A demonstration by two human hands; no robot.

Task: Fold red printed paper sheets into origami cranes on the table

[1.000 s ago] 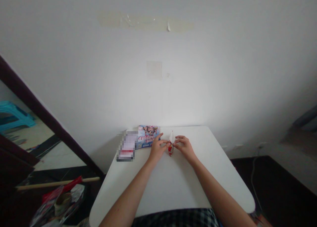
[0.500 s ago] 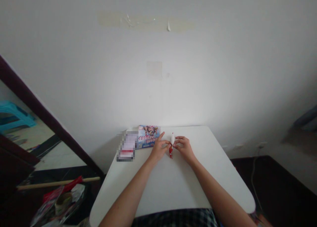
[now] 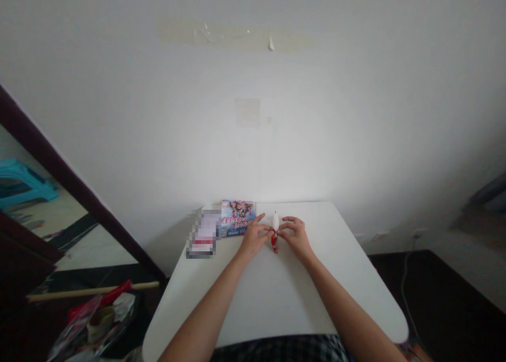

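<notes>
Between my hands, over the white table (image 3: 276, 299), is a small figurine (image 3: 274, 242) with a red lower part and a long white upper part tipped with red. Its finer details are too small to make out. My left hand (image 3: 255, 239) pinches it from the left at the middle, thumb and index finger closed, another finger stretched forward. From the right, my right hand (image 3: 294, 236) pinches the same spot with thumb and index finger, the other fingers curled. The fingertips partly cover the figurine's waist.
A colourful printed booklet or box (image 3: 233, 219) lies at the back left of the table, with a pixelated phone-like object (image 3: 203, 233) beside it. Behind stands a white wall (image 3: 253, 156). On the floor at left are a wooden stick (image 3: 146, 285) and a bag of odds and ends (image 3: 103, 320).
The figurine's red lower part has turned or shifted slightly to the right between my fingers. Both hands stay in almost the same place.
</notes>
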